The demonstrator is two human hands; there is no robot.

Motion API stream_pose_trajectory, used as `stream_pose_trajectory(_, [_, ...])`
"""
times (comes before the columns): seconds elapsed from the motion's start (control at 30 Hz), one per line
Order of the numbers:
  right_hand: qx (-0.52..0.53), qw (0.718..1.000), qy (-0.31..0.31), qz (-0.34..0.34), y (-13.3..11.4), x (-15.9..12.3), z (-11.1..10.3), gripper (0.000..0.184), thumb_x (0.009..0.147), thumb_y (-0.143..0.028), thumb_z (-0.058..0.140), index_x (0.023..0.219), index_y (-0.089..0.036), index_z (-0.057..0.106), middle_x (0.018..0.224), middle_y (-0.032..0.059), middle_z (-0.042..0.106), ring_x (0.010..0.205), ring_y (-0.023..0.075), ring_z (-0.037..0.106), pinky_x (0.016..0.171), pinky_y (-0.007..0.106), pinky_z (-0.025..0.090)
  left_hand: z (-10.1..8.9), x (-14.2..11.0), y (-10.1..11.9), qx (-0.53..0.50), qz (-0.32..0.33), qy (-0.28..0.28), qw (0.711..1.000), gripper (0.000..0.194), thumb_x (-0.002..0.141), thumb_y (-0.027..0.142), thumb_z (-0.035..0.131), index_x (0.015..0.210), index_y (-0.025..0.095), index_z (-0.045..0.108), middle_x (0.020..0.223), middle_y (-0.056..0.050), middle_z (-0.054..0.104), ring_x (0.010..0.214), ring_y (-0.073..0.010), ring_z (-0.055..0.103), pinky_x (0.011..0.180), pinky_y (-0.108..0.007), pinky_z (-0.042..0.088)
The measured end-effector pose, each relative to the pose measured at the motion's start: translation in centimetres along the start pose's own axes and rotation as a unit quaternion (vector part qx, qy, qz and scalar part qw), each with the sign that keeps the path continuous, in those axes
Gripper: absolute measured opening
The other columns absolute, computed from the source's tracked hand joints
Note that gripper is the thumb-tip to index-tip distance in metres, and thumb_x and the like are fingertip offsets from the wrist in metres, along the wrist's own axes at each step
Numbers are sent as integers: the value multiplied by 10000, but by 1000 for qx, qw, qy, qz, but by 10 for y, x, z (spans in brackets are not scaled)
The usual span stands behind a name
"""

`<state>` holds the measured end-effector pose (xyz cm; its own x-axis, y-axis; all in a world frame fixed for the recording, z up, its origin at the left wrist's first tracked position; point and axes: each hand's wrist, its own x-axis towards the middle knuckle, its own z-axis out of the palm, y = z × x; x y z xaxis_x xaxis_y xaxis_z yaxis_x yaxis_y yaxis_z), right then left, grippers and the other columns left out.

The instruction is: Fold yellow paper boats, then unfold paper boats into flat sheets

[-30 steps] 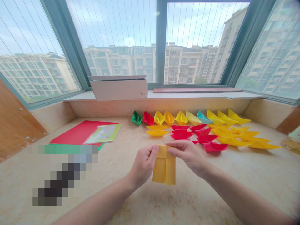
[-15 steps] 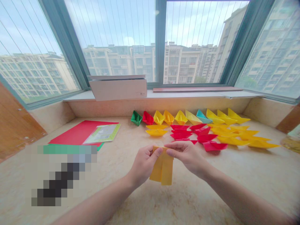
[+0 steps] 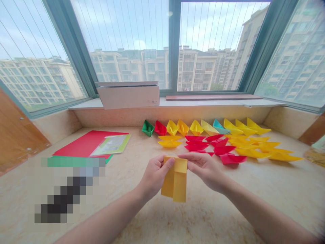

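Three panes of a green-framed bay window (image 3: 174, 44) fill the far side, with apartment blocks beyond the glass and thin vertical wires across it. On the upper sill (image 3: 210, 102) stand a cardboard box (image 3: 128, 96), overhanging the sill's front edge, and a long reddish board (image 3: 213, 97).

Below lies a broad marble window ledge (image 3: 203, 210), bounded at the left by a wooden panel (image 3: 17, 135). Near its back-left area, a red paper sheet (image 3: 78, 144) lies under a green-and-yellow paper packet (image 3: 111, 145), with a green sheet (image 3: 73, 161) partly showing at the front. A blurred patch hides the area in front of these.

Along the back edge, right of centre, stand 10 upright origami boats (image 3: 203, 128) in green, red, yellow and teal. In front of them, flatter red and yellow paper boats (image 3: 228, 149) lie in loose rows that reach toward the right end.

At the centre of the ledge, a folded yellow paper (image 3: 175, 179) is held up near the front of the boats, its 2 long flaps meeting down the middle. The left hand (image 3: 154, 176) and right hand (image 3: 205, 169) each have a closed grip on its upper part, the left thumb pressed on its face.
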<state>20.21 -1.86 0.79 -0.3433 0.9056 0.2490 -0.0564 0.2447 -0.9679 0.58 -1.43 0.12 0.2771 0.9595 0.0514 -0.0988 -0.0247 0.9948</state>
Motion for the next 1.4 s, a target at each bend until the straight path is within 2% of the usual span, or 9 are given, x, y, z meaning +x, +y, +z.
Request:
stream_pose_trajectory(0.23, [-32, 998, 54, 16, 1, 2, 0, 215, 845, -304, 695, 1043, -293, 778, 1054, 36, 775, 995, 242, 700, 879, 398, 548, -2, 1, -1, 9, 27, -9, 1000, 385, 836, 501, 688, 894, 120, 677, 790, -55, 710, 692, -153, 631, 606, -228, 462])
stream_pose_trajectory(0.4, [20, 999, 30, 31, 3, 4, -3, 302, 901, -419, 630, 1134, -264, 744, 1042, 60, 770, 1001, 234, 687, 918, 412, 519, -3, 0, -1, 32, 42, 8, 999, 369, 847, 500, 671, 849, 131, 643, 759, -42, 685, 682, -153, 618, 606, -233, 459])
stream_pose_trajectory(0.53, [-51, 997, 37, 36, 2, 5, -3, 312, 895, -450, 641, 1079, -224, 753, 1023, 67, 766, 990, 236, 680, 896, 392, 511, 0, -1, -1, 58, 45, 6, 997, 362, 858, 495, 652, 843, 133, 639, 732, -35, 669, 662, -149, 601, 577, -225, 437])
stream_pose_trajectory(0.73, [-164, 981, 92, -40, 4, 2, 3, 221, 932, -389, 584, 923, -209, 712, 870, 38, 726, 835, 202, 665, 740, 328, 525, 0, -1, -2, 69, 44, -17, 997, 364, 875, 495, 624, 825, 134, 626, 711, -22, 635, 649, -138, 575, 573, -221, 406])
stream_pose_trajectory(0.93, [-88, 989, 110, -36, 16, 2, 2, 292, 884, -405, 640, 1133, -256, 610, 853, 13, 693, 723, 180, 677, 615, 293, 543, -2, -1, 2, 104, 22, -50, 993, 411, 840, 508, 659, 698, 127, 595, 595, 9, 565, 534, -87, 488, 500, -191, 335])
stream_pose_trajectory(1.07, [-56, 995, 84, -16, 15, 3, 0, 338, 888, -412, 639, 1181, -260, 571, 820, 11, 683, 714, 177, 668, 603, 282, 530, -3, -2, 9, 98, 2, -90, 991, 420, 836, 528, 652, 711, 129, 611, 606, -14, 608, 520, -114, 559, 491, -209, 427])
stream_pose_trajectory(1.17, [-38, 998, 59, 0, 11, 2, 2, 322, 908, -404, 618, 1196, -277, 550, 817, 0, 671, 679, 160, 642, 564, 256, 501, -4, -4, 10, 114, -16, -138, 984, 442, 858, 549, 619, 734, 124, 633, 639, -54, 661, 542, -148, 628, 500, -235, 481])
stream_pose_trajectory(1.3, [-65, 997, 32, 20, 7, -1, 5, 362, 919, -407, 602, 1252, -285, 533, 860, 5, 681, 670, 156, 642, 557, 253, 506, -2, -6, 6, 122, -40, -209, 970, 448, 893, 557, 570, 849, 120, 660, 724, -93, 709, 592, -171, 686, 471, -211, 464])
stream_pose_trajectory(1.4, [-106, 993, 34, 25, 3, 0, 2, 490, 900, -433, 629, 1341, -271, 486, 947, 38, 698, 779, 187, 677, 649, 294, 547, 2, -6, 3, 109, -33, -185, 976, 417, 917, 527, 550, 946, 119, 632, 771, -100, 722, 587, -173, 699, 457, -206, 463])
